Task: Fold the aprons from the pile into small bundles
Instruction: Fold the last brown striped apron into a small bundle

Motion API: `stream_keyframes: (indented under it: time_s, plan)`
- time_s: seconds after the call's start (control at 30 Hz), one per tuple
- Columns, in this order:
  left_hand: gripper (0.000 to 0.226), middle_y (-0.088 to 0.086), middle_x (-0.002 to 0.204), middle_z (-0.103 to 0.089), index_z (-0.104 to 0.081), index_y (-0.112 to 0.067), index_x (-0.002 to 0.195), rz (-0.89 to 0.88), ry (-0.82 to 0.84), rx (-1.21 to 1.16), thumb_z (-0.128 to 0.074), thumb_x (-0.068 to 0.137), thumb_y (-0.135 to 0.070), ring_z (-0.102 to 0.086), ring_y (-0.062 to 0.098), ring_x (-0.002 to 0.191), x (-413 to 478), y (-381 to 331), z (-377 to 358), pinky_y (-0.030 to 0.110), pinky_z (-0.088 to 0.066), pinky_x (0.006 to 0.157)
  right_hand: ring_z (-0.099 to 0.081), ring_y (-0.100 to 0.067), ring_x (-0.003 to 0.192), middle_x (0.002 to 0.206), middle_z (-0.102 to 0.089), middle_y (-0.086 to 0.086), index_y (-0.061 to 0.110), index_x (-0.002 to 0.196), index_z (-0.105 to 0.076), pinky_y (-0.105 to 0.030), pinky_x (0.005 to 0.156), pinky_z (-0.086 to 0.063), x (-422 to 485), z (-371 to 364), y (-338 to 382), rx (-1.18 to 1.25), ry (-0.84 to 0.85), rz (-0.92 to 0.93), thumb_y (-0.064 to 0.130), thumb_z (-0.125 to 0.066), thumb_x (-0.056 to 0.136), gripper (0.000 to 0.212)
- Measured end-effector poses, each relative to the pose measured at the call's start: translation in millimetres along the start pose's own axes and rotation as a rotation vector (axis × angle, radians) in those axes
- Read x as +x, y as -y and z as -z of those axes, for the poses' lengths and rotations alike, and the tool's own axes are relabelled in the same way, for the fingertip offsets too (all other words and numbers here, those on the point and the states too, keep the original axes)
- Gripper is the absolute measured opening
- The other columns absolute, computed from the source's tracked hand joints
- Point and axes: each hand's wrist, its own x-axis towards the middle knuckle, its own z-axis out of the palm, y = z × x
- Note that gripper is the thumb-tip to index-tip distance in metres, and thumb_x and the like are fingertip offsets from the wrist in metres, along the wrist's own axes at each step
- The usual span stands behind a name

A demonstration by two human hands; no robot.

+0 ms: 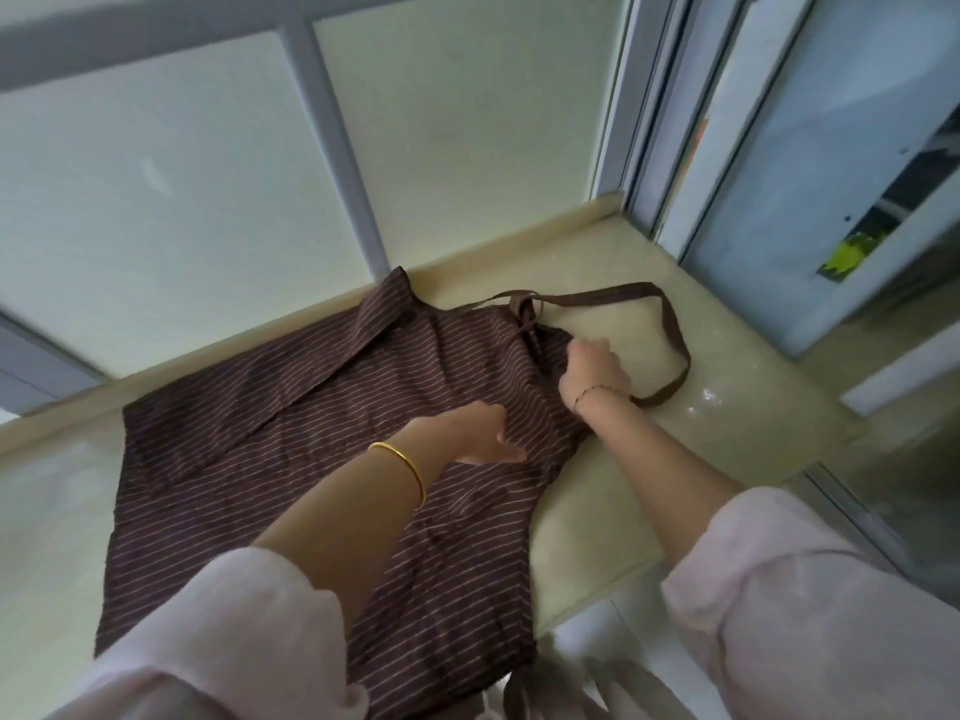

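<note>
The left hand lies open on the spread apron while the right hand grips its top edge, so I judge the first fold is starting and needs this edge pulled toward the left hand.

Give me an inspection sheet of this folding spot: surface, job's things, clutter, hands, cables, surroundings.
Surface: glossy beige ledge, with some shiny spots at its right end.
Job's things: one brown striped apron spread flat, its left side folded over. Its neck strap lies looped on the ledge to the right.
Clutter: pale cloth at the near edge, too blurred to identify.
Hands: left hand rests on the apron's middle with its fingers out. Right hand is curled at the bib's edge and seems to grip it.
Cables: nothing seen.
Surroundings: frosted window panes in grey frames behind the ledge, and a sliding-door frame to the right.
</note>
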Motion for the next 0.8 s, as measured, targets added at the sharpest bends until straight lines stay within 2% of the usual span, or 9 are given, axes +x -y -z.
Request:
stream_keyframes:
  time_s: [0.17,0.23,0.33,0.4,0.47,0.57,0.63,0.7,0.8]
  plan:
    - [0.065,0.005,0.118,-0.057,-0.049,-0.012,0.125,-0.011,0.149,0.174,-0.068,0.078,-0.053,-0.057,0.026,0.105,-2.7,-14.8,-21.0,0.040,-0.050,0.091,-0.049,-0.025,0.114,0.127,-0.048,-0.006,0.020,0.123,-0.051,-0.042,0.094,-0.042,-24.6,-28.4,-8.4,-0.005,0.071,0.252,0.026,-0.051,0.090,0.033]
    - [0.056,0.007,0.117,-0.059,-0.049,-0.010,0.126,0.002,0.178,0.265,-0.067,0.083,-0.042,-0.057,0.026,0.105,-2.0,-14.4,-31.2,0.038,-0.050,0.091,-0.049,-0.022,0.111,0.124,-0.048,-0.002,0.022,0.119,-0.051,-0.039,0.092,-0.043,-33.4,-33.2,-10.7,0.005,0.009,0.433,0.023,-0.054,0.087,0.033]
    - [0.037,0.012,0.108,-0.066,-0.053,-0.006,0.122,0.030,0.215,0.213,-0.059,0.092,-0.026,-0.062,0.022,0.085,0.2,-8.1,-38.3,0.031,-0.053,0.075,-0.044,-0.026,0.113,0.129,-0.039,-0.004,0.023,0.127,-0.042,-0.039,0.089,-0.045,-43.4,-44.6,-17.2,-0.212,0.141,0.645,0.014,-0.060,0.081,0.050]
    - [0.033,0.020,0.102,-0.068,-0.050,-0.002,0.117,0.087,0.300,-0.014,-0.057,0.094,-0.023,-0.066,0.024,0.076,1.0,-5.3,-39.8,0.030,-0.056,0.070,-0.045,-0.028,0.112,0.129,-0.035,-0.005,0.019,0.126,-0.042,-0.040,0.086,-0.047,-46.3,-50.7,-19.6,-0.297,0.209,0.616,0.006,-0.060,0.082,0.049]
    - [0.028,0.028,0.103,-0.065,-0.047,-0.002,0.113,0.104,0.368,-0.359,-0.057,0.094,-0.020,-0.068,0.032,0.087,-3.2,-11.3,-41.7,0.034,-0.058,0.077,-0.047,-0.030,0.115,0.130,-0.037,-0.007,0.013,0.125,-0.045,-0.040,0.087,-0.046,-44.0,-47.5,-17.7,-0.321,0.228,0.483,0.002,-0.055,0.085,0.042]
    - [0.030,0.028,0.102,-0.065,-0.047,0.000,0.122,0.062,0.421,-0.701,-0.054,0.096,-0.015,-0.068,0.029,0.091,-7.5,-25.9,-49.2,0.034,-0.057,0.081,-0.044,-0.027,0.126,0.138,-0.046,-0.004,0.015,0.133,-0.048,-0.037,0.094,-0.043,-31.6,-34.9,-9.6,-0.544,0.314,0.205,0.018,-0.053,0.090,0.044]
    - [0.028,0.018,0.096,-0.066,-0.050,0.002,0.119,0.057,0.420,-0.841,-0.050,0.098,-0.017,-0.067,0.027,0.090,-7.9,-24.5,-51.4,0.033,-0.057,0.079,-0.042,-0.025,0.127,0.138,-0.048,-0.002,0.019,0.134,-0.049,-0.035,0.094,-0.041,-27.3,-27.8,1.3,-0.713,0.317,0.187,0.029,-0.047,0.092,0.043]
    - [0.026,0.011,0.087,-0.065,-0.053,0.001,0.115,0.150,0.238,-0.994,-0.046,0.099,-0.019,-0.067,0.024,0.080,-6.4,-7.2,-42.9,0.030,-0.058,0.073,-0.044,-0.026,0.123,0.135,-0.049,-0.005,0.017,0.131,-0.051,-0.035,0.090,-0.042,-23.4,-25.9,18.0,-0.726,0.256,0.262,0.026,-0.046,0.091,0.041]
    - [0.025,0.014,0.087,-0.065,-0.050,0.002,0.116,0.495,-0.139,-1.486,-0.042,0.101,-0.017,-0.067,0.023,0.074,-8.9,34.8,-31.3,0.033,-0.057,0.069,-0.056,-0.026,0.109,0.123,-0.057,-0.008,0.013,0.121,-0.056,-0.035,0.081,-0.047,-16.2,-37.1,51.0,-0.342,0.254,0.329,0.019,-0.047,0.093,0.029]
